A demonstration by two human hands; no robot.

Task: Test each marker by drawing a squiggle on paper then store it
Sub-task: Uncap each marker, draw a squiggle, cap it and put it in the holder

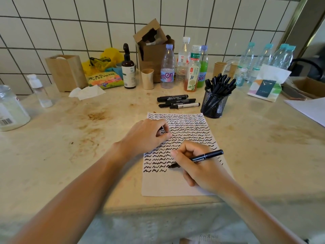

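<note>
black marker (pixel 202 158) is held in a writing grip by the right hand (pixel 198 166), thumb and curled fingers pinched round the barrel, uncapped tip set on the paper (pixel 165 184) at the end of the lowest squiggle row. left hand (pixel 147 136) is rested on the sheet's left side, fingers curled in; something dark is tucked under them, likely the cap, cannot be confirmed. sheet is mostly filled with black squiggles, blank strip left at the bottom. three capped markers (pixel 177 102) are laid just behind the sheet, beside the mesh pen cup (pixel 214 106) packed with markers. for a good test: paper should be kept pinned flat, a short wave drawn with light pressure, clear of the neighbouring squiggle, then the marker recapped and stored.
</note>
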